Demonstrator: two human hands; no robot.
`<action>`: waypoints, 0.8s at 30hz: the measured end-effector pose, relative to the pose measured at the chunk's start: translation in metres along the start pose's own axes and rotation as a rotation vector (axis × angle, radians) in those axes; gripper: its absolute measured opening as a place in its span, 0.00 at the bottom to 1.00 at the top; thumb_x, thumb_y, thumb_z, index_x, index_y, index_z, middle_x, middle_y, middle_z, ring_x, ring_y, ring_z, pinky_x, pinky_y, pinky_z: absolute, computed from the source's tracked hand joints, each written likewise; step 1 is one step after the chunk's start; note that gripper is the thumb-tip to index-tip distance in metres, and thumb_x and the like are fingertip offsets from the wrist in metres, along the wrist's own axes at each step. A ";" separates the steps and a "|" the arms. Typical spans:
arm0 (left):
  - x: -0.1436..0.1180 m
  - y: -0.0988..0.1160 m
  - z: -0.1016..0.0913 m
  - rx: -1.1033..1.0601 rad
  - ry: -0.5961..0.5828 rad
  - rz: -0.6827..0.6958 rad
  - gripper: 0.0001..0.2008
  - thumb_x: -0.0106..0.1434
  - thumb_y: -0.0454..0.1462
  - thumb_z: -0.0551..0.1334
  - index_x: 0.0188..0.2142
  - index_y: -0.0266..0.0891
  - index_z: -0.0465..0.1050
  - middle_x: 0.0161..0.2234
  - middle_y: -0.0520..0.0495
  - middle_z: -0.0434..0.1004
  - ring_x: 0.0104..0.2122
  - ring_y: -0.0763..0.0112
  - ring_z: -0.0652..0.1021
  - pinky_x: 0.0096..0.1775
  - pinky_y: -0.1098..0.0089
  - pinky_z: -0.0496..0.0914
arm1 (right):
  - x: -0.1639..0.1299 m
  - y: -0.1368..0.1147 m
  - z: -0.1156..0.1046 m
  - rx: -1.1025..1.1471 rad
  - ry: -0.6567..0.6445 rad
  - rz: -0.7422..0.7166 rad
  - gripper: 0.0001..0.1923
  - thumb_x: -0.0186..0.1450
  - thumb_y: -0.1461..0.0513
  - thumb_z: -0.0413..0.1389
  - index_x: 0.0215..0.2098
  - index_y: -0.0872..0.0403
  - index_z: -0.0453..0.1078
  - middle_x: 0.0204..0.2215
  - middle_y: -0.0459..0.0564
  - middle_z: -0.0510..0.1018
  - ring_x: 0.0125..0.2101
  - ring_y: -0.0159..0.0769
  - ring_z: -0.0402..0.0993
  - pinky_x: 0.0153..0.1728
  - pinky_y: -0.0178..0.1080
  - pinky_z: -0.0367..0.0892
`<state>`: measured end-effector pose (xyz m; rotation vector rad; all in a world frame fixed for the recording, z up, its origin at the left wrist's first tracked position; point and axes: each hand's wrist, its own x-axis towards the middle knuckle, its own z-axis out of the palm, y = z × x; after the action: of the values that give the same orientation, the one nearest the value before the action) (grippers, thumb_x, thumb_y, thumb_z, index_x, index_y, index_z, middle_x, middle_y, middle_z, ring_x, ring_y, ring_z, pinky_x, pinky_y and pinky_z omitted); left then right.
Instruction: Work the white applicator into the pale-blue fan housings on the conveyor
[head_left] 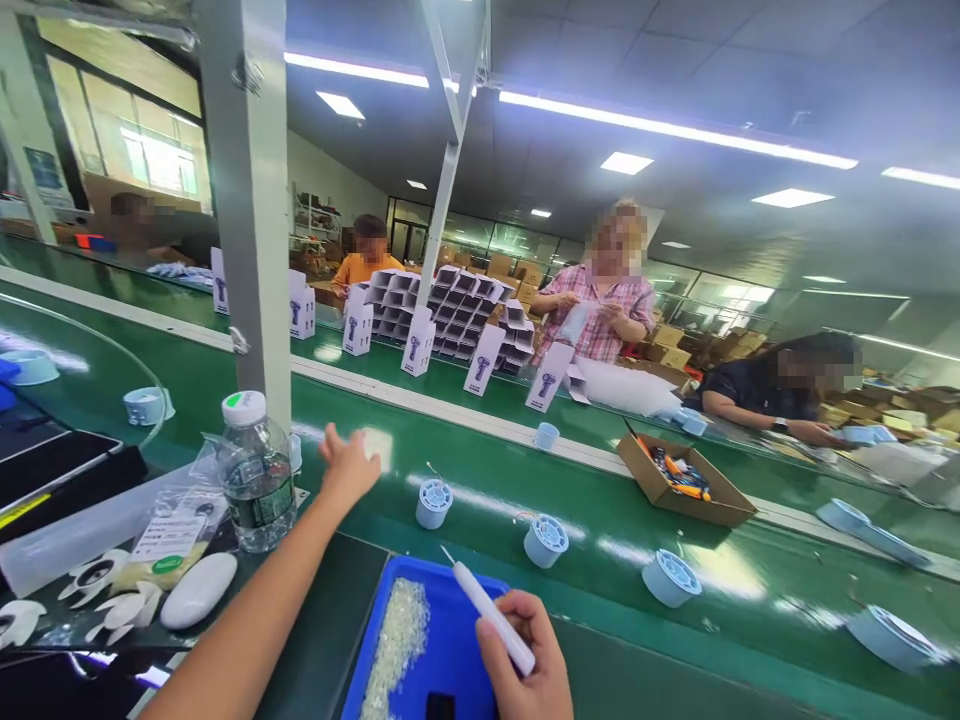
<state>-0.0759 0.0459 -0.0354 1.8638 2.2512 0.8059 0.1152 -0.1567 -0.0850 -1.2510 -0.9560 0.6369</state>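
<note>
My left hand (349,468) reaches out over the green conveyor belt (480,500), fingers apart and nothing visible in them. A light blue round part, mostly hidden behind the bottle, is close to its left. In my right hand (529,660) is a white pen-shaped tool (493,618) with a thin pointed tip aimed up and left. Beneath that hand lies a blue tray (367,640) with a heap of small clear pieces (397,640) along its left side. Light blue round housings with spoked tops stand on the belt, among them one housing (434,503) and another (546,541).
A water bottle (259,480), a white mouse (199,591) and white fan blades (124,610) crowd the left. A grey post (251,200) rises behind the bottle. Across stand printed boxes (486,358) and a carton (686,490); several co-workers sit or stand beyond.
</note>
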 end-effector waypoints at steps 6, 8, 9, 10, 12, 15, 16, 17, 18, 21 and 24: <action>0.009 -0.022 -0.002 0.164 -0.146 -0.280 0.27 0.49 0.36 0.59 0.50 0.27 0.65 0.63 0.24 0.37 0.59 0.40 0.51 0.46 0.50 0.63 | 0.002 -0.007 -0.001 -0.034 -0.206 0.063 0.14 0.63 0.51 0.52 0.37 0.53 0.67 0.29 0.49 0.74 0.27 0.35 0.71 0.30 0.36 0.68; 0.011 -0.025 0.000 0.181 -0.198 -0.292 0.26 0.48 0.36 0.59 0.48 0.28 0.68 0.62 0.26 0.42 0.58 0.40 0.54 0.45 0.50 0.64 | 0.004 -0.009 0.000 -0.057 -0.236 0.079 0.15 0.65 0.51 0.49 0.37 0.54 0.67 0.28 0.49 0.75 0.28 0.35 0.72 0.32 0.36 0.68; 0.012 -0.026 0.001 0.179 -0.211 -0.286 0.24 0.48 0.36 0.59 0.46 0.28 0.70 0.61 0.26 0.46 0.57 0.39 0.56 0.44 0.51 0.64 | 0.004 -0.009 0.000 -0.071 -0.244 0.076 0.15 0.65 0.51 0.49 0.37 0.54 0.67 0.28 0.49 0.75 0.28 0.36 0.72 0.32 0.36 0.68; 0.013 -0.027 0.003 0.174 -0.222 -0.282 0.23 0.48 0.36 0.59 0.45 0.28 0.71 0.60 0.27 0.48 0.55 0.39 0.58 0.44 0.52 0.65 | 0.005 -0.010 0.000 -0.085 -0.250 0.071 0.14 0.65 0.51 0.49 0.37 0.53 0.67 0.28 0.49 0.75 0.28 0.36 0.72 0.32 0.36 0.68; 0.014 -0.027 0.004 0.161 -0.234 -0.264 0.22 0.48 0.36 0.58 0.43 0.28 0.72 0.59 0.27 0.50 0.54 0.39 0.60 0.43 0.53 0.65 | 0.005 -0.011 0.001 -0.101 -0.259 0.061 0.14 0.64 0.52 0.50 0.37 0.53 0.67 0.28 0.49 0.75 0.28 0.37 0.73 0.32 0.36 0.68; 0.012 -0.022 0.006 0.121 -0.243 -0.202 0.21 0.48 0.36 0.58 0.42 0.29 0.73 0.59 0.29 0.52 0.53 0.39 0.61 0.45 0.54 0.64 | 0.006 -0.012 0.001 -0.113 -0.275 0.050 0.13 0.65 0.53 0.50 0.37 0.53 0.68 0.28 0.49 0.75 0.29 0.37 0.73 0.32 0.36 0.68; 0.011 -0.019 0.006 0.096 -0.249 -0.172 0.21 0.47 0.37 0.59 0.41 0.28 0.74 0.58 0.29 0.54 0.53 0.39 0.62 0.46 0.54 0.63 | 0.006 -0.012 0.002 -0.119 -0.281 0.048 0.13 0.65 0.53 0.50 0.37 0.53 0.67 0.28 0.49 0.75 0.29 0.37 0.73 0.32 0.36 0.68; 0.009 -0.015 0.007 0.066 -0.256 -0.141 0.20 0.47 0.37 0.59 0.39 0.28 0.75 0.57 0.28 0.56 0.53 0.39 0.63 0.46 0.55 0.63 | 0.006 -0.012 0.002 -0.124 -0.285 0.046 0.13 0.65 0.53 0.50 0.38 0.53 0.67 0.28 0.48 0.75 0.29 0.37 0.73 0.32 0.36 0.68; 0.008 -0.011 0.008 0.033 -0.264 -0.112 0.19 0.47 0.38 0.60 0.37 0.28 0.75 0.55 0.28 0.59 0.51 0.39 0.65 0.47 0.55 0.62 | 0.006 -0.012 0.002 -0.126 -0.286 0.044 0.13 0.65 0.53 0.49 0.38 0.53 0.67 0.28 0.48 0.75 0.29 0.37 0.73 0.32 0.36 0.68; 0.003 0.000 0.011 -0.079 -0.278 -0.043 0.14 0.45 0.40 0.61 0.31 0.32 0.76 0.49 0.31 0.68 0.46 0.44 0.71 0.47 0.57 0.63 | 0.006 -0.012 0.003 -0.117 -0.272 0.027 0.13 0.65 0.53 0.49 0.38 0.53 0.68 0.27 0.49 0.76 0.28 0.37 0.74 0.32 0.36 0.69; -0.003 0.012 0.013 -0.242 -0.244 0.006 0.10 0.44 0.41 0.63 0.27 0.38 0.74 0.41 0.36 0.73 0.42 0.49 0.74 0.45 0.60 0.65 | 0.006 -0.010 0.003 -0.107 -0.270 0.024 0.13 0.65 0.53 0.49 0.38 0.53 0.67 0.28 0.49 0.76 0.28 0.37 0.74 0.32 0.36 0.69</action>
<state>-0.0596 0.0482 -0.0420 1.7529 1.9112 0.7658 0.1141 -0.1522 -0.0738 -1.2936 -1.2128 0.7955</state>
